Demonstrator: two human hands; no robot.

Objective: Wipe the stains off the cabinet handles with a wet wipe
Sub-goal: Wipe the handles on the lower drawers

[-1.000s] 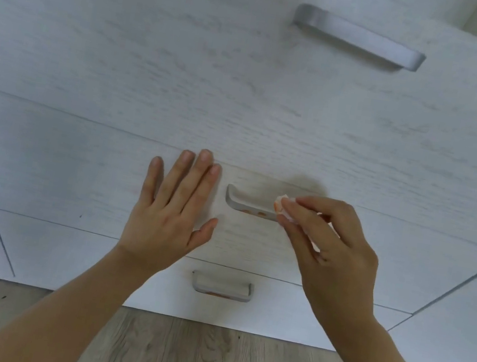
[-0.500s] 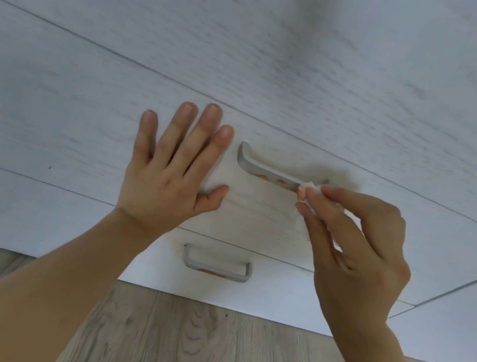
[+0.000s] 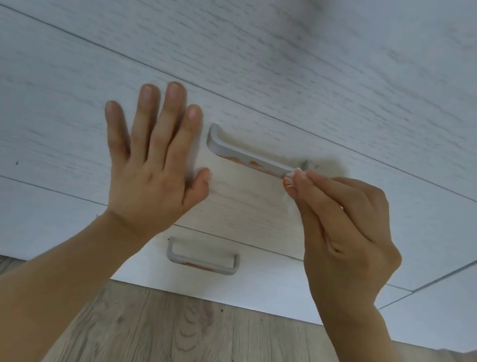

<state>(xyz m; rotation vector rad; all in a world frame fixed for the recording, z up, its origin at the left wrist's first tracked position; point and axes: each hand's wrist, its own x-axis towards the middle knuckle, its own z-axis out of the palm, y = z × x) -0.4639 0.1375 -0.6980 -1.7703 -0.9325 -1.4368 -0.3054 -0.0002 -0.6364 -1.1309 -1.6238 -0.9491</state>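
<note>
Now stained handle (image 3: 244,156) between flat-fingered left hand (image 3: 151,166) and right hand (image 3: 345,230) pinching wipe (image 3: 292,175).

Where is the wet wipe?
In the head view, right of centre: the right hand pinches the wet wipe against the right end of the upper handle.

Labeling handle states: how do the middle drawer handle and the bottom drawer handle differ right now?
The middle drawer handle has the right hand pressing a wet wipe on its right end; the bottom drawer handle is untouched. The middle one shows several orange stains, the bottom one a single streak. Both are grey bar handles.
</note>
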